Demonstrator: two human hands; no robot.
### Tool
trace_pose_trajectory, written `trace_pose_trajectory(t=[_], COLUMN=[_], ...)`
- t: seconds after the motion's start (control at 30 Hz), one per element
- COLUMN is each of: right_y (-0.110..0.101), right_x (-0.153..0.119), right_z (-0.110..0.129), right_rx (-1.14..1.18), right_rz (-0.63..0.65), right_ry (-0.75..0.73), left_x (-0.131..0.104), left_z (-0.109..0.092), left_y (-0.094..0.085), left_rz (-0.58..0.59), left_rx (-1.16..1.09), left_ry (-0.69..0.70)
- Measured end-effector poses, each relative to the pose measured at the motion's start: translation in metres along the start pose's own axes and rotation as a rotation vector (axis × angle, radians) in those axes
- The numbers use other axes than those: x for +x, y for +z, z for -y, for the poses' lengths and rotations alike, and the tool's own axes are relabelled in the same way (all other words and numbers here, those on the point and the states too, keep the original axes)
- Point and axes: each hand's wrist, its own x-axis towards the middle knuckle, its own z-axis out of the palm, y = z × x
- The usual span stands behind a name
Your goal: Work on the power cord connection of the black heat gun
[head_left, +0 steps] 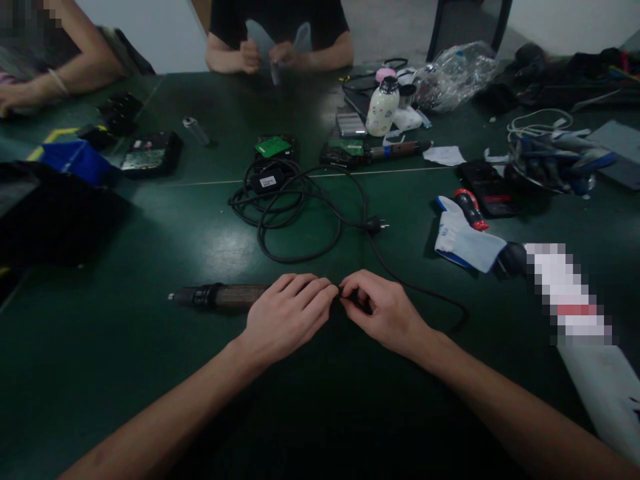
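Observation:
A dark electric screwdriver [235, 297] lies on the green table, its bit end pointing left. My left hand [290, 310] is wrapped over its rear half, palm down, and covers that part. Close against the left fingertips, my right hand [383, 307] is closed, thumb and forefinger pinching a small dark piece at the tool's tail. What that piece is stays mostly hidden by the fingers. A black cable [420, 288] runs from a loose coil down to the right and bends near my right wrist.
Ahead lie the coiled cord, its adapter [267, 180] and a plug [374, 225]. To the right are a glove [465, 237], a red-black screwdriver [471, 208] and a phone-like black slab [489, 190]. Circuit-board devices and a bottle [383, 108] stand farther back. Two people sit across.

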Motion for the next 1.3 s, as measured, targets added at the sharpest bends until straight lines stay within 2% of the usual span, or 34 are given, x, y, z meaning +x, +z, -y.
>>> trace_pose_trajectory(t=[0.5, 1.0, 1.17, 1.3], right_y=[-0.0005, -0.0001, -0.0009, -0.001], right_x=[0.0, -0.0003, -0.0002, 0.0], right_z=[0.0002, 0.0, 0.0009, 0.0012], right_rx=[-0.008, -0.003, 0.0, 0.009], right_rz=[0.003, -0.009, -0.002, 0.001], right_ry=[0.001, -0.001, 0.003, 0.006], left_x=[-0.0002, 0.0006, -0.0003, -0.0016], left_z=[-0.0004, -0.0005, 0.0, -0.0002], left_y=[0.0004, 0.0015, 0.0014, 0.0021], left_rz=[0.021, -0.031, 0.004, -0.014], left_rx=[0.008, -0.02, -0.007, -0.022], left_ry=[0.016, -0.02, 0.012, -0.017])
